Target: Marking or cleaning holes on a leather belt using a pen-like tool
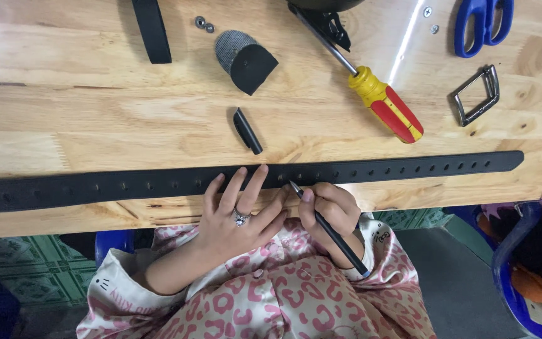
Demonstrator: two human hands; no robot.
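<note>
Long black belt [409, 168] w/ a row of holes lies flat across the wooden table [95, 119], running nearly edge to edge along the near side. Left hand [239, 213] rests on it w/ fingers spread flat, fingertips pressing the strap approx. mid-length; a ring shows on one finger. Right hand [330, 210] is just beside it, curled tight around a thin dark pen-like tool [330, 231], held like a pencil, tip touching the belt's near edge right by the left hand. Further back on the table: a short black strip [247, 130] just behind the belt, a dark half-round piece [252, 66] lying on a grey mesh disc [230, 47], another black strap [152, 30] at the far edge, two small metal rings [204, 24]. Right of those, a screwdriver [384, 103] w/ yellow-and-red handle lies at a slant, a metal buckle [477, 95] near it, blue-handled scissors [483, 25] at the far right corner. Person's sleeves are pink and white patterned.
</note>
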